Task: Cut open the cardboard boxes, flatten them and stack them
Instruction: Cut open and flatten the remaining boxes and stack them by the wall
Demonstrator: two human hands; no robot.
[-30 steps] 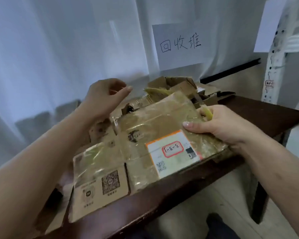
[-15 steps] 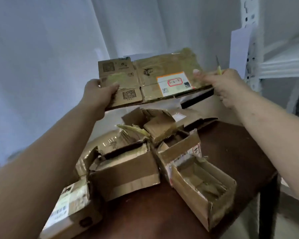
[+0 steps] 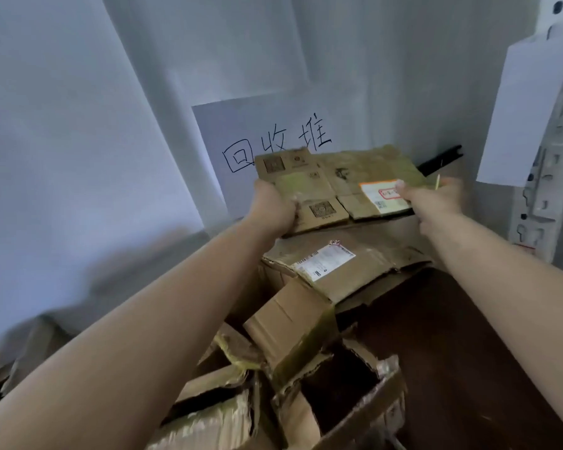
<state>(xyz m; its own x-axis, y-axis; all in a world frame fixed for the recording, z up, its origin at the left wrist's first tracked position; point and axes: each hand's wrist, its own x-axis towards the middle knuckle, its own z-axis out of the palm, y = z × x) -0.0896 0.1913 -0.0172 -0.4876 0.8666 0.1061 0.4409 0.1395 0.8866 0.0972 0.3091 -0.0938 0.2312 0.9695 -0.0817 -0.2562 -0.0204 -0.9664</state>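
Gripping flattened cardboard box (image 3: pixel 335 185) at both ends, left hand (image 3: pixel 275 207) and right hand (image 3: pixel 434 198) fingers curled round edges; hovering above flattened stack (image 3: pixel 355 267) on counter (image 3: pixel 462 336).

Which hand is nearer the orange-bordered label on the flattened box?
Right. The right hand grips the flattened box with its thumb on the orange-bordered label; the left hand grips the box's opposite end.

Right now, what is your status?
Both hands grip flat box: left hand, right hand. Held above flattened stack. Uncut boxes nearer.
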